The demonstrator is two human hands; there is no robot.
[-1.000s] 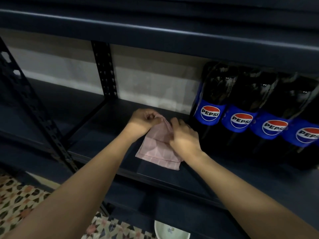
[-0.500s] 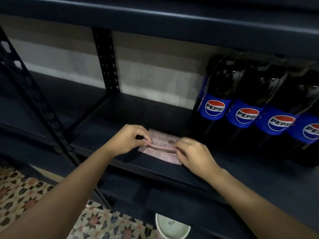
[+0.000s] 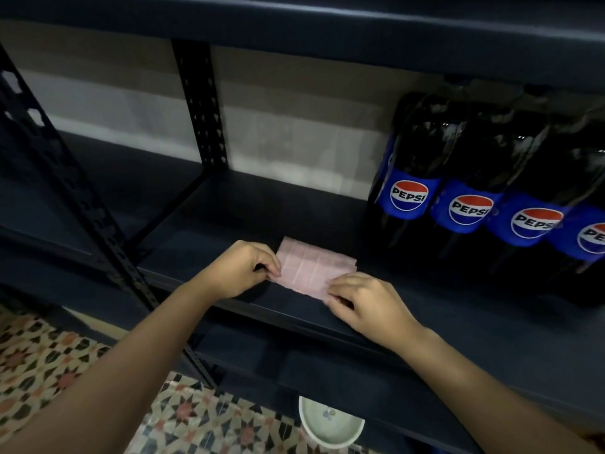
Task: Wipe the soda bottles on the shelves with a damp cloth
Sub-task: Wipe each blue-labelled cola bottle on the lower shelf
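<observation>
Head view. Fingers (image 3: 273, 267) of the left hand (image 3: 240, 268) curl in and pinch the left edge of a pale pink, folded, checked cloth (image 3: 311, 267); thumb and fingertips meet on the fabric. Right hand (image 3: 363, 301), centre of frame, has its fingers bent over the cloth's lower right corner, gripping it there. Both forearms come up from the bottom edge of the frame.

The cloth lies flat on the dark blue metal shelf board (image 3: 255, 211), near the board's front lip, centre of frame.

Right side of frame, on the same board: a row of four dark plastic cola bottles with blue Pepsi labels (image 3: 409, 194), standing close together, the rightmost cut off by the frame edge. Nearest bottle sits near the cloth, not touching it.

Perforated dark upright post (image 3: 199, 103) at upper centre; a second, slanted one (image 3: 65, 178) at left. Lower left: patterned floor tiles (image 3: 36, 358). Bottom centre: a pale round bowl (image 3: 330, 427), below the shelf.
</observation>
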